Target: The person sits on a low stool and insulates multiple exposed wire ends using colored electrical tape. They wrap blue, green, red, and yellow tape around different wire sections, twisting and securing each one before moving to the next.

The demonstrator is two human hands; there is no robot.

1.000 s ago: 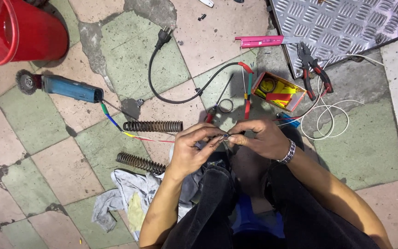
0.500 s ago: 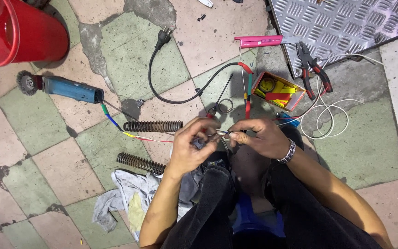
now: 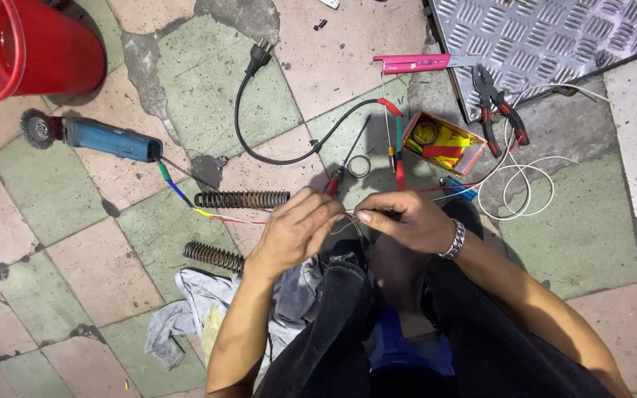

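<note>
Left hand (image 3: 296, 228) and right hand (image 3: 407, 221) sit close together over the knees, fingertips pinched on thin wires (image 3: 352, 221) stretched between them; the wires lie just above the dark trousers (image 3: 348, 324); right wrist wears a metal bracelet (image 3: 454, 239). Two rusty springs (image 3: 242, 199) lie on the tiled floor (image 3: 75, 273) left of the hands; a blue grinder (image 3: 97, 138), red bucket (image 3: 31, 44), black power cord (image 3: 259, 110), pliers (image 3: 499, 110), small box (image 3: 440, 141) and grey rag (image 3: 186, 309) lie around.

A small open cardboard box (image 3: 442, 141), red outside and yellow within, lies tilted on the tiled floor (image 3: 186, 88). It sits beside the metal tread plate (image 3: 547, 37).
</note>
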